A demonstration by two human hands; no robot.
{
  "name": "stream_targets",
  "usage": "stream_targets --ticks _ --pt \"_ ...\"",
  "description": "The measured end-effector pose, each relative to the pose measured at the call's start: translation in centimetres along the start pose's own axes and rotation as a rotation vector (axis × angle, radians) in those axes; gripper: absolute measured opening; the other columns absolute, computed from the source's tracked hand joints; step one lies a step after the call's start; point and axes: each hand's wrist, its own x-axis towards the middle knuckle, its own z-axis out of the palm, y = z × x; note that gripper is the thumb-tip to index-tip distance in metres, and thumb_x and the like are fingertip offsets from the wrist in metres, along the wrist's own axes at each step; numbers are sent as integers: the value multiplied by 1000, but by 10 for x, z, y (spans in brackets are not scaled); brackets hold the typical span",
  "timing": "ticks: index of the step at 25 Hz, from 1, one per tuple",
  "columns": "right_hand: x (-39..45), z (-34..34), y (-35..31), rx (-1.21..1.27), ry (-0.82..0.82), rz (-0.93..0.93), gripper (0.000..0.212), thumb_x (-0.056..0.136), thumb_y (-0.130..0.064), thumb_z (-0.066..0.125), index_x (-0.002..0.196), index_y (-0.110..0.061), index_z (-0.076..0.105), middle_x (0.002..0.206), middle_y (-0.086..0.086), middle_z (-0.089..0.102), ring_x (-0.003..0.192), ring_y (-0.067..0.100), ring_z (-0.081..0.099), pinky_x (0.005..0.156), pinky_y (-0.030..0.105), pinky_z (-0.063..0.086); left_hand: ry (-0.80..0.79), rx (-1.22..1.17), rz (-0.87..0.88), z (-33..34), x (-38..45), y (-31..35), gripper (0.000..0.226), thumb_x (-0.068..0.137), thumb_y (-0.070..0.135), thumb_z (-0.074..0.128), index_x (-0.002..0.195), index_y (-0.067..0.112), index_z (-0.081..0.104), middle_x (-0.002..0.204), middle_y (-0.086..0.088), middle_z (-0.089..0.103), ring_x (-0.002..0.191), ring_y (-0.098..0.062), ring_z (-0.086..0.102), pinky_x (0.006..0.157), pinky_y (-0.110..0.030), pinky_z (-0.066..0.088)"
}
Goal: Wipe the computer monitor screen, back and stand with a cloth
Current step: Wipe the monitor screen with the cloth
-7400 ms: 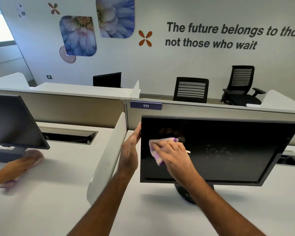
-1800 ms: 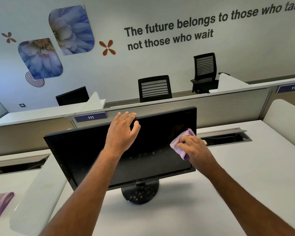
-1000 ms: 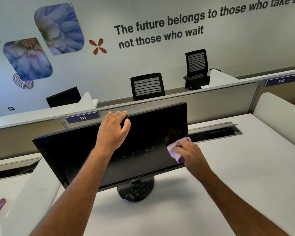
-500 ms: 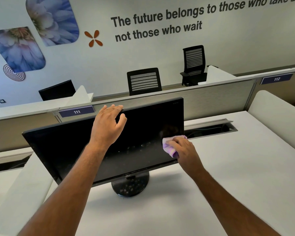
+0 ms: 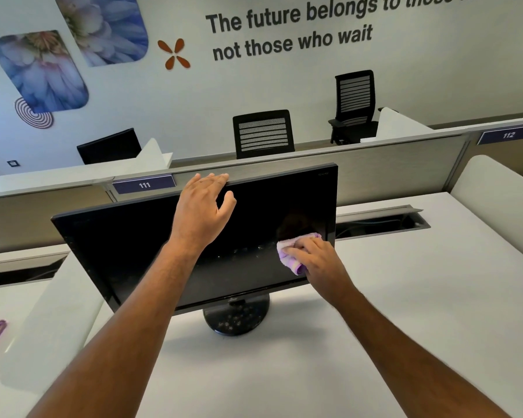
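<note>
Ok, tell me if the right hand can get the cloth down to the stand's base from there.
Probably yes: the right hand with the cloth is low on the screen, and the base sits uncovered just below.

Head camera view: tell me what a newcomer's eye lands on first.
The black monitor mid-desk dominates, with the left hand resting on its top edge and the right hand pressing a purple cloth to the screen's lower right. Behind, big wall lettering and blue flower prints stand out.
</note>
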Motion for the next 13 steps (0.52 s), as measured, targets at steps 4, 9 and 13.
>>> stream_targets --ticks 4,9,13 --pt "43 -13 -16 -79 8 -75 58 85 -16 80 139 -21 61 126 5 62 111 25 55 92 40 49 15 4 -5 0 0 -2 59 101 45 39 146 13 59 145 -6 64 142 -16 51 129 -36 23" --pt "15 8 -16 -63 -133 -171 64 78 -19 88 135 -24 61 127 3 61 110 26 56 92 41 53 12 -1 2 -2 -1 4 56 101 40 45 146 11 59 144 -8 64 142 -18 52 128 -36 23" --pt "20 -3 -14 -51 -82 -156 61 78 -15 87 134 -23 64 123 5 62 108 26 57 87 41 54 5 -18 -9 -7 -4 4 55 101 40 47 147 11 58 145 -6 64 143 -16 51 129 -33 21"
